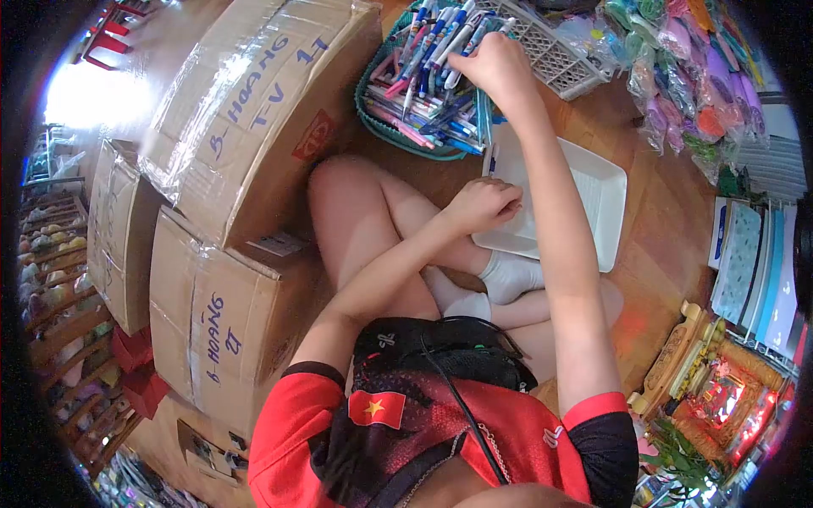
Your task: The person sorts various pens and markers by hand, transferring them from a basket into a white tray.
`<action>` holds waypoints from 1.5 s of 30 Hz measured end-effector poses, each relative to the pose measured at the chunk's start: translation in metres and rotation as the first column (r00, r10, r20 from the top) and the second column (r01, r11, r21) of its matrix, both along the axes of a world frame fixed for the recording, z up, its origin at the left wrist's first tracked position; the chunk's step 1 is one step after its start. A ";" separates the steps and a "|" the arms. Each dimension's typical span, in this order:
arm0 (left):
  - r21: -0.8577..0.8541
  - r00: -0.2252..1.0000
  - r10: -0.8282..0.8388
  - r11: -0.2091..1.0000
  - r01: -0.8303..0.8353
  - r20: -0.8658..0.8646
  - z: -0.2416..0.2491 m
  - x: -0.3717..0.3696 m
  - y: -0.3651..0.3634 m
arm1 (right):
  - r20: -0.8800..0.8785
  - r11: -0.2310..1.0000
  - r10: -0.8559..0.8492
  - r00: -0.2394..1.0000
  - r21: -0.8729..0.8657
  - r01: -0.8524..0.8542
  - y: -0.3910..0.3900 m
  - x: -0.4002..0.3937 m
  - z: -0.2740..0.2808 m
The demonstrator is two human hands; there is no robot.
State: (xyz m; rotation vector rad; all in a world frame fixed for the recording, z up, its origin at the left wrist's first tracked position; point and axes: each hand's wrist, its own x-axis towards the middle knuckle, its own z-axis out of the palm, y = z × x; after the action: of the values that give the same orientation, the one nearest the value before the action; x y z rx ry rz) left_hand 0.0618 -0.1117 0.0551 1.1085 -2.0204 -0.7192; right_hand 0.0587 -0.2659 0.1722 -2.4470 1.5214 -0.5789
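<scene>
A teal basket (362, 103) at the top middle is heaped with pens (415, 114), mostly white and blue, some pink. Over its right side, my right hand (500, 72) is closed, thumb and fingers at a white and blue pen (454, 78); the fingertips are partly hidden. Lower down, my left hand (484, 205) is curled above the left edge of a white plastic tray (614, 190). A blue and white pen (492, 161) sticks up from its fingers. The tray lies on the floor in front of my crossed legs.
Taped cardboard boxes (246, 118) with handwriting are stacked at the left. A white lattice crate (563, 63) stands beside the basket. Bagged colourful items (686, 76) hang or lie at the top right. An ornate gold and red shrine (720, 394) stands at the lower right.
</scene>
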 end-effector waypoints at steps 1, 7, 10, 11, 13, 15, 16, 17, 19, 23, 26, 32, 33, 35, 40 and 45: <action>0.018 0.999 0.002 1.000 -0.002 -0.036 0.004 0.001 0.000 | 0.004 1.000 -0.012 1.000 0.009 0.012 0.002 0.000 0.003; -0.128 0.996 0.071 0.989 -0.077 -0.045 0.043 0.012 0.007 | -0.130 0.997 -0.075 0.989 0.019 0.078 0.016 0.016 0.016; -0.007 0.988 0.081 0.997 -0.081 0.132 0.096 0.036 0.015 | -0.057 0.999 -0.038 0.998 0.007 0.038 0.012 0.017 0.015; 0.024 0.983 0.126 0.991 -0.130 0.137 0.112 0.044 0.016 | -0.051 0.999 -0.045 0.998 -0.001 0.045 0.013 0.017 0.016; 0.032 0.953 0.280 0.958 -0.285 0.115 0.143 0.064 0.015 | -0.040 0.998 -0.061 0.997 -0.016 0.060 0.013 0.015 0.019; -0.076 0.878 0.475 0.879 -0.470 0.056 0.151 0.089 0.000 | -0.017 0.998 -0.058 0.998 0.020 0.058 0.010 0.010 0.017; -0.164 0.830 0.557 0.821 -0.547 0.018 0.149 0.102 -0.018 | -0.005 0.998 -0.056 0.998 0.036 0.057 0.009 0.009 0.017; -0.281 0.814 0.581 0.779 -0.560 -0.013 0.143 0.112 -0.037 | -0.018 0.997 -0.068 0.998 0.046 0.069 0.012 0.007 0.020; -0.323 0.809 0.585 0.758 -0.567 -0.046 0.123 0.122 -0.067 | -0.050 0.994 -0.088 0.995 0.061 0.091 0.018 0.003 0.028; 0.154 0.878 0.463 0.883 -0.444 -0.119 0.117 0.120 -0.082 | 0.139 0.989 -0.043 0.989 0.148 0.022 0.004 -0.015 0.013; 0.367 0.789 0.418 0.892 -0.263 -0.450 0.109 0.113 -0.088 | 0.161 0.971 -0.006 0.987 0.239 -0.033 0.007 -0.023 0.016; 0.313 0.762 0.522 0.850 -0.424 -0.384 0.101 0.121 -0.093 | 0.281 0.927 -0.023 0.959 0.366 -0.086 0.022 -0.029 0.030; 0.326 0.736 0.563 0.824 -0.464 -0.376 0.109 0.119 -0.087 | 0.239 0.929 -0.014 0.971 0.363 -0.076 0.027 -0.034 0.038; 0.308 0.699 0.606 0.795 -0.522 -0.379 0.107 0.122 -0.086 | 0.153 0.932 -0.001 0.988 0.357 -0.054 0.047 -0.050 0.065; 0.339 0.700 0.603 0.796 -0.501 -0.382 0.087 0.119 -0.079 | 0.419 0.872 -0.242 0.875 0.489 0.007 0.099 -0.125 0.059; 0.310 0.708 0.588 0.808 -0.501 -0.391 0.075 0.117 -0.079 | 0.450 0.740 -0.504 0.737 0.665 0.100 0.130 -0.178 -0.089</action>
State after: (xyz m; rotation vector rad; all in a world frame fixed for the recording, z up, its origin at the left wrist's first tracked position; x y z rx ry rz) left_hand 0.1793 -0.1912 0.1300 1.3940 -1.1340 -0.7671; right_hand -0.1194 -0.1362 0.0827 -1.3236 1.5209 -0.7073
